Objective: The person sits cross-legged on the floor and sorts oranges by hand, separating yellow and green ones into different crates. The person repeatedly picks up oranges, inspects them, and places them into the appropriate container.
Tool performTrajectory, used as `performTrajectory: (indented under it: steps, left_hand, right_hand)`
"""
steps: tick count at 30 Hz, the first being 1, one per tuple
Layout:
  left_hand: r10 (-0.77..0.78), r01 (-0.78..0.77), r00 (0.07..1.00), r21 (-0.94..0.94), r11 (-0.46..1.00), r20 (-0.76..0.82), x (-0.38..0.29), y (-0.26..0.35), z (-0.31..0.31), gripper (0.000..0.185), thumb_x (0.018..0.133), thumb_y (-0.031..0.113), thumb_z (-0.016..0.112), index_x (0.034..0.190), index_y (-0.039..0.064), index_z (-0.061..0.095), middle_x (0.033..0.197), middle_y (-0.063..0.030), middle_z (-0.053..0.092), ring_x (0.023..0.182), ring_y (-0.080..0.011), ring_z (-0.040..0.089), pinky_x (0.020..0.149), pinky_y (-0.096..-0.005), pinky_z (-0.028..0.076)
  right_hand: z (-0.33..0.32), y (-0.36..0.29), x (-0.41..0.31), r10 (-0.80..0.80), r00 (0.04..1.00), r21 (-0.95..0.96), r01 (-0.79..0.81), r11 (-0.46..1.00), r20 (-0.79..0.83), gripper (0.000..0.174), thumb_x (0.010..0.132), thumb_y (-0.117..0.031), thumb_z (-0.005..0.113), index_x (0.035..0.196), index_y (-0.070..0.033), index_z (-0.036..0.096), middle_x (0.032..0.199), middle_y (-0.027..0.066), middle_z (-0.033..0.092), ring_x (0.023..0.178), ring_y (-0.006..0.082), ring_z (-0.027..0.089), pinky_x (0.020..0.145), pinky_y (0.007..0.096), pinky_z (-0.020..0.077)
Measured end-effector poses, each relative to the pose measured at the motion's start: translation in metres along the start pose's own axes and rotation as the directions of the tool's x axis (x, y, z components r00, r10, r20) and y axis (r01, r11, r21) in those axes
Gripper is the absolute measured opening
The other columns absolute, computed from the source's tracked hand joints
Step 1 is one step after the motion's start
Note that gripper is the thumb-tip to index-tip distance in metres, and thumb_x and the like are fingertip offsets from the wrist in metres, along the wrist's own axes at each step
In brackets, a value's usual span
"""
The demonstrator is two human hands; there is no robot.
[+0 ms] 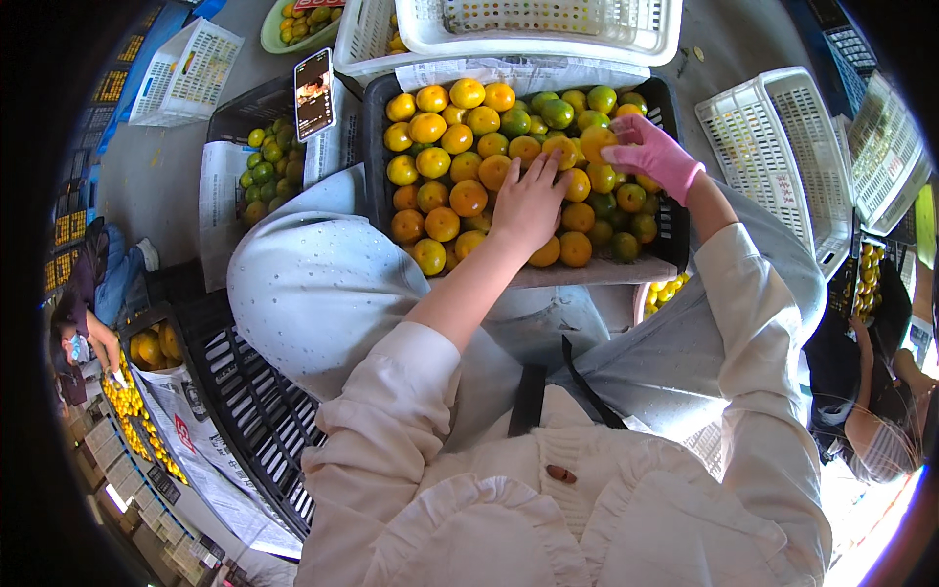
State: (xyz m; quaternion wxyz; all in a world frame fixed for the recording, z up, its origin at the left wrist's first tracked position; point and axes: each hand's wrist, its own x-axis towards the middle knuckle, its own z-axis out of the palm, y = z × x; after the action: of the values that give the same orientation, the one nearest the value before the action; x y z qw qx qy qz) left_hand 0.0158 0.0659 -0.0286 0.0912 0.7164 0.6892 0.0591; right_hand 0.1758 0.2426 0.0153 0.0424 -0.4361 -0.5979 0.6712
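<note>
A black plastic crate full of orange, yellow and green citrus fruits stands before me, between my knees. My bare left hand rests on the fruits near the middle, its fingertips touching an orange one; whether it grips that fruit I cannot tell. Gloved in pink, my right hand has thumb and fingers around an orange citrus fruit above the right half. Greener fruits lie mostly at the back right and along the right side.
White plastic crates stand behind; another pair tilts at the right. A phone with a lit screen leans by a crate of green fruits at left. An empty black crate is beside my left leg. People work at both sides.
</note>
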Motion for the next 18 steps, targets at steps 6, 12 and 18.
performTrajectory:
  steps: [6, 12, 18]
  left_hand:
    - [-0.018, 0.019, 0.999, 0.019, 1.0, -0.043, 0.0, 0.004, 0.009, 0.057, 0.08, 0.021, 0.066, 0.135, 0.013, 0.053, 0.149, -0.0148, 0.04, 0.136, -0.028, 0.041, 0.112, -0.0502, 0.029]
    - [-0.051, 0.051, 0.997, -0.015, 0.999, -0.06, -0.001, 0.007, 0.011, 0.057, 0.081, 0.019, 0.066, 0.136, 0.012, 0.052, 0.15, -0.0151, 0.039, 0.133, -0.0287, 0.043, 0.111, -0.0495, 0.031]
    - [-0.084, 0.083, 0.996, -0.02, 0.996, -0.019, 0.0, 0.009, 0.013, 0.055, 0.082, 0.016, 0.062, 0.137, 0.012, 0.052, 0.151, -0.0153, 0.037, 0.132, -0.0294, 0.046, 0.112, -0.0501, 0.031]
  right_hand:
    - [0.029, -0.007, 0.071, -0.197, 0.971, -0.275, 0.154, 0.949, -0.134, 0.066, 0.073, -0.029, 0.085, 0.125, -0.001, 0.054, 0.118, 0.0135, 0.063, 0.112, 0.0241, 0.06, 0.098, 0.0357, 0.0474]
    - [0.062, -0.013, 0.108, -0.163, 0.985, -0.399, 0.172, 0.901, 0.056, 0.058, 0.078, -0.023, 0.079, 0.131, -0.011, 0.056, 0.125, 0.0149, 0.063, 0.114, 0.0257, 0.06, 0.1, 0.0364, 0.0468]
    - [0.075, -0.026, 0.115, -0.19, 0.95, -0.592, 0.303, 0.747, 0.246, 0.055, 0.078, -0.015, 0.073, 0.131, -0.017, 0.06, 0.125, 0.013, 0.064, 0.115, 0.0289, 0.06, 0.101, 0.0353, 0.047]
